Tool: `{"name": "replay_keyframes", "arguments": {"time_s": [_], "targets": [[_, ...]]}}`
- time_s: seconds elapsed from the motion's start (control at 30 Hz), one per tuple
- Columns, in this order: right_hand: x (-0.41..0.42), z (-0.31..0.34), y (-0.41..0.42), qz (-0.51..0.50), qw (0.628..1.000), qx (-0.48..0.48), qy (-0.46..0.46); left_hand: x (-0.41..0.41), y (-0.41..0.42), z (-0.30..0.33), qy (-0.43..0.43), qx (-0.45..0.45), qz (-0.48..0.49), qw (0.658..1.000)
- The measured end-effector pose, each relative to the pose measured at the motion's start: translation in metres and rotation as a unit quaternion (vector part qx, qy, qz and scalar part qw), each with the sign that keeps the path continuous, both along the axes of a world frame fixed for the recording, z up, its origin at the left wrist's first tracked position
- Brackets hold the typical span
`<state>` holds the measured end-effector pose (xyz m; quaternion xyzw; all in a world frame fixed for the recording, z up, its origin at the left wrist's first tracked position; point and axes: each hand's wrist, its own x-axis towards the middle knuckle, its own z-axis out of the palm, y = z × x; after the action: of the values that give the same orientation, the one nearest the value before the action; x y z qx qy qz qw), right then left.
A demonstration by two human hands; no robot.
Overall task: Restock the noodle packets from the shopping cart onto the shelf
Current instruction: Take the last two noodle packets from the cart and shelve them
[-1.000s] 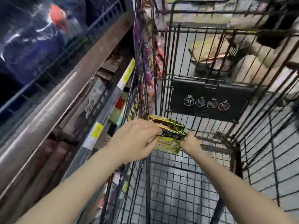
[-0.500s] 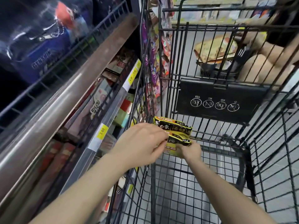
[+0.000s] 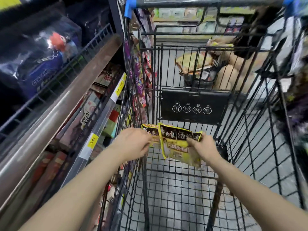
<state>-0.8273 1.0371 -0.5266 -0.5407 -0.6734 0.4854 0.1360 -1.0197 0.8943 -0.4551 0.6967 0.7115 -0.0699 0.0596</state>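
While inside the cart (image 3: pixel 250 164), each hand (image 3: pixel 133 144) (image 3: pixel 204 147) apparently grips one noodle packet (image 3: pixel 176 144).

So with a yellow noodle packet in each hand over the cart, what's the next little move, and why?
Probably swing both packets left, out over the cart's side toward the shelf. The left hand grips one yellow noodle packet and the right hand pinches another, both already lifted above the shopping cart floor. The shelf with yellow price tags sits just to the left.
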Motion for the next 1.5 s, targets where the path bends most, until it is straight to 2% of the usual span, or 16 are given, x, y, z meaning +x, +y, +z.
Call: {"name": "replay_keyframes", "arguments": {"time_s": [0.13,0.3,0.6,0.7,0.87,1.03,1.13,1.23,1.37,1.43,1.5], "targets": [[0.032,0.040,0.004,-0.043,0.999,-0.019,0.017,0.007,0.007,-0.004,-0.032,-0.036,0.079,0.996],[0.075,0.084,-0.001,-0.100,0.990,-0.030,0.090,0.032,0.021,-0.025,-0.113,-0.075,0.108,0.985],[0.108,0.096,-0.002,-0.143,0.977,-0.052,0.149,0.037,0.063,-0.083,-0.116,-0.061,0.155,0.979],[0.109,0.088,0.002,-0.145,0.980,-0.044,0.132,0.028,0.077,-0.108,-0.108,-0.060,0.168,0.978],[0.109,0.069,0.010,-0.148,0.981,-0.018,0.128,0.007,0.096,-0.143,-0.035,-0.049,0.200,0.978],[0.109,0.066,0.013,-0.138,0.980,-0.028,0.141,-0.019,0.103,-0.163,0.053,-0.090,0.230,0.968],[0.108,0.070,0.012,-0.133,0.980,-0.033,0.145,-0.029,0.104,-0.177,0.076,-0.100,0.248,0.961],[0.105,0.073,0.012,-0.129,0.977,-0.025,0.167,-0.033,0.103,-0.182,0.143,-0.050,0.225,0.962],[0.098,0.073,0.016,-0.130,0.978,-0.022,0.165,-0.031,0.101,-0.180,0.228,-0.046,0.174,0.957],[0.095,0.073,0.018,-0.129,0.977,-0.025,0.168,-0.030,0.099,-0.177,0.229,-0.040,0.155,0.960],[0.094,0.073,0.019,-0.125,0.978,-0.022,0.167,-0.033,0.096,-0.172,0.177,-0.031,0.158,0.971]]}}
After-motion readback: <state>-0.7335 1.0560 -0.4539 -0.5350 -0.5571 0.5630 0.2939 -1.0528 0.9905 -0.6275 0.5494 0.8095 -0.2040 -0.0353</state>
